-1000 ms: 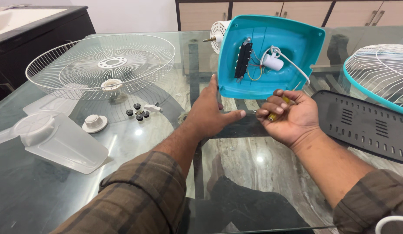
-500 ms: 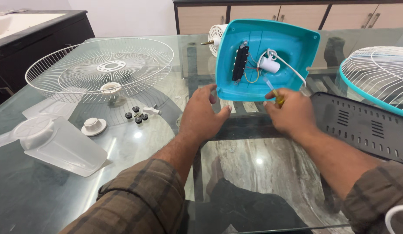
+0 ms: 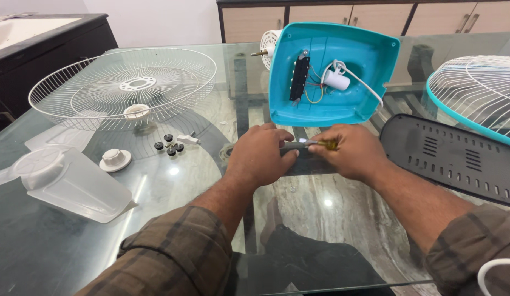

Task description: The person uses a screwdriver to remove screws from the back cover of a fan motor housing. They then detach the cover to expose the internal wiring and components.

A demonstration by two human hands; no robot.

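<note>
A: Nearest the camera, what do you see?

B: Two checked sleeves coming in over the glass table. The left hand and the right hand meet in the middle, both curled around a small screwdriver with a yellowish handle.

A: How is it held?

B: The right hand pinches the handle end, fingers pressed together. The left hand's fingers close on the other end, the dark shaft. The tip is hidden, so I cannot tell whether it carries a screw.

A: And to the sides?

B: At near left lies a clear plastic fan blade, then a white cap and a cluster of small black screws farther in. At right lies a dark slotted cover.

A: Beyond the hands?

B: The teal fan base stands tilted just past them, open side facing the person, with a black switch block, a white capacitor and thin wires showing. A white wire grille sits far left, another grille far right.

A: What could go wrong?

B: I'd judge the base could tip, since it stands on its edge; a nudge would do it. The tool could snag those thin wires. The loose screws could roll if bumped, and a dropped tool might chip the glass.
</note>
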